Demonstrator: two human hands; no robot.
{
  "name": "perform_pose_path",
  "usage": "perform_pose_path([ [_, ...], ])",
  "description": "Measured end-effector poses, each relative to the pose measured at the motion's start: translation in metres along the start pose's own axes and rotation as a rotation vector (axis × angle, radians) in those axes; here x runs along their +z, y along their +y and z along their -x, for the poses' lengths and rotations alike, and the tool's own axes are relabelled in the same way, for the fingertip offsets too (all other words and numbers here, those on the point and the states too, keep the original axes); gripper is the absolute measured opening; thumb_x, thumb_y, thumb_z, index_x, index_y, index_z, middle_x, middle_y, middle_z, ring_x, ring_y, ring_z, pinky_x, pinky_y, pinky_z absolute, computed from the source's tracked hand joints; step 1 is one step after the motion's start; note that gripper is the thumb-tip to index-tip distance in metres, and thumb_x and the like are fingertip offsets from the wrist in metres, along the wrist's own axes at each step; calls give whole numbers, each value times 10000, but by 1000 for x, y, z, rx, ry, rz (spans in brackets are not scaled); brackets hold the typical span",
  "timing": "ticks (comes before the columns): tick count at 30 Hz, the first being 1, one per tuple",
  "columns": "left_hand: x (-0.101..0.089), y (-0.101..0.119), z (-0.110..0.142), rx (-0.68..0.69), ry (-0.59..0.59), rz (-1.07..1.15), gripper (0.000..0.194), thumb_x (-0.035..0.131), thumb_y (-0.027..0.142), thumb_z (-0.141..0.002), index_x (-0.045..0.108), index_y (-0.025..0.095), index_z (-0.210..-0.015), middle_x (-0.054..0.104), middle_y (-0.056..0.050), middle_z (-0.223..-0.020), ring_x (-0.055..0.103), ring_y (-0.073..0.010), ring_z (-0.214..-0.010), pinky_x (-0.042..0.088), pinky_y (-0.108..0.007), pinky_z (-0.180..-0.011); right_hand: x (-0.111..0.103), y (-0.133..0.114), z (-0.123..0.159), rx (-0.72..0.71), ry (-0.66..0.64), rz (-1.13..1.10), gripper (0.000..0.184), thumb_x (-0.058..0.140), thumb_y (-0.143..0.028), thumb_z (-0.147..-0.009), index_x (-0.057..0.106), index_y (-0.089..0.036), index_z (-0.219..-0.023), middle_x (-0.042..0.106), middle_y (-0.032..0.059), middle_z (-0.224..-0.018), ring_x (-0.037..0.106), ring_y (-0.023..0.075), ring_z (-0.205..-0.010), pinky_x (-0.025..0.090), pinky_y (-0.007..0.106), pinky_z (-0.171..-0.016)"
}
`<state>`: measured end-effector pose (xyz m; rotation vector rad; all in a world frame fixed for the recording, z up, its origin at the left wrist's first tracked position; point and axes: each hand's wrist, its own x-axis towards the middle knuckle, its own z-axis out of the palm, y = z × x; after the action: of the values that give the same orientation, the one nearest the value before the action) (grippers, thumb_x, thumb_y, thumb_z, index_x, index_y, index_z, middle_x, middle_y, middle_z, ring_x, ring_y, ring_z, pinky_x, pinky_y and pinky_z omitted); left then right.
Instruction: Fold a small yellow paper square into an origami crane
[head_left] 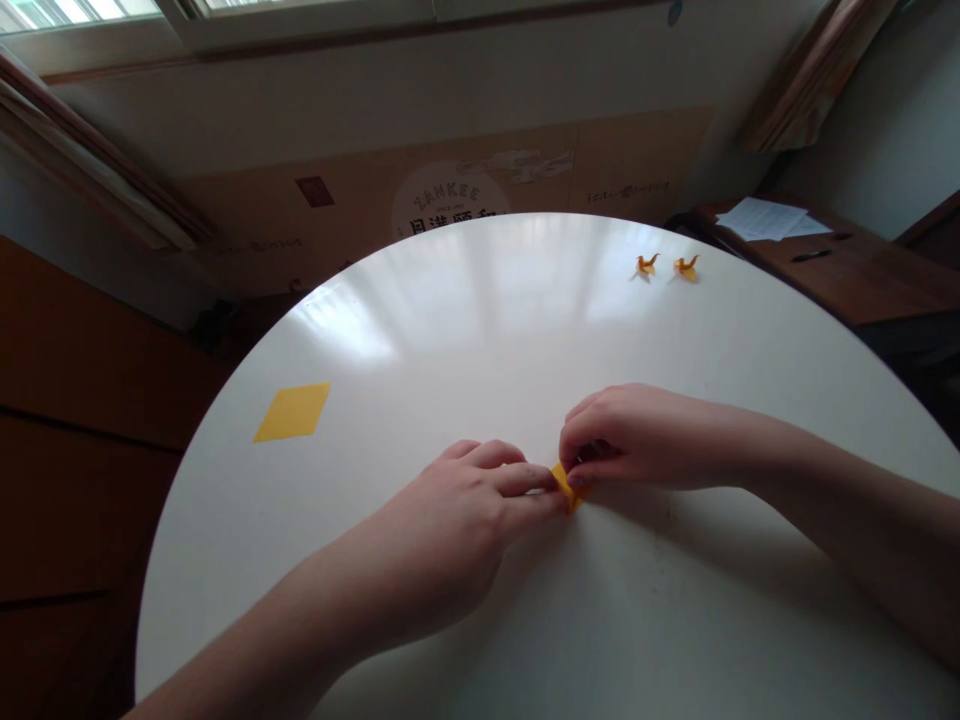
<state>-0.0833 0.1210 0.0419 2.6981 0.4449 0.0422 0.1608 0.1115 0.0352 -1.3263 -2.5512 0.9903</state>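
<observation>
A small piece of folded yellow paper [574, 499] lies low over the white table, between my two hands. My right hand [626, 437] pinches its upper right part with thumb and forefinger, the other fingers curled in. From the left, my left hand [472, 515] grips the paper's left edge at the tips of its thumb and forefinger. Much of the paper is hidden behind the fingers, so its exact folds do not show. Further left, a flat yellow paper sheet [292, 412] rests on the table, apart from both hands.
Two small folded paper cranes [646, 265] stand at the far right of the round white table [420, 380]. Beyond its right edge, white papers [772, 218] lie on a brown wooden desk [885, 270]. A printed cardboard panel [360, 205] stands behind the table, below the window.
</observation>
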Motion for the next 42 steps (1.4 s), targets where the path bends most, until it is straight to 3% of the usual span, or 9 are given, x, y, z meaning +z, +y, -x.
perform_pose_path([
  [10, 2, 7, 0, 6, -31, -61, 454, 478, 50, -917, 621, 299, -1268, 675, -8, -1232, 573, -230, -1135, 429, -390, -1011, 0, 1, 0, 22, -1, 1, 129, 607, -264, -872, 735, -252, -855, 758, -38, -868, 651, 147, -766, 402, 244, -656],
  [20, 2, 10, 0, 6, -52, -67, 463, 462, 46, -913, 601, 280, -1287, 670, -3, -1228, 566, -229, -1124, 440, -388, -990, 3, -6, 1, 89, 17, 27, 151, 590, -282, -855, 724, -234, -805, 752, -12, -816, 644, 163, -726, 393, 255, -618],
  [37, -2, 6, -5, -35, -28, 49, 397, 529, 86, -897, 647, 314, -1200, 689, 51, -1234, 585, -205, -1107, 408, -372, -1018, 3, -8, 2, 103, 21, 50, 147, 580, -261, -852, 702, -229, -776, 743, 10, -804, 648, 188, -732, 390, 274, -638],
  [42, 0, 3, -6, -23, 3, 50, 365, 557, 134, -910, 635, 301, -1224, 682, 25, -1239, 576, -210, -1121, 406, -369, -1024, 3, -8, 3, 91, 15, 55, 141, 583, -258, -857, 699, -227, -781, 736, 1, -799, 637, 178, -724, 383, 275, -634],
])
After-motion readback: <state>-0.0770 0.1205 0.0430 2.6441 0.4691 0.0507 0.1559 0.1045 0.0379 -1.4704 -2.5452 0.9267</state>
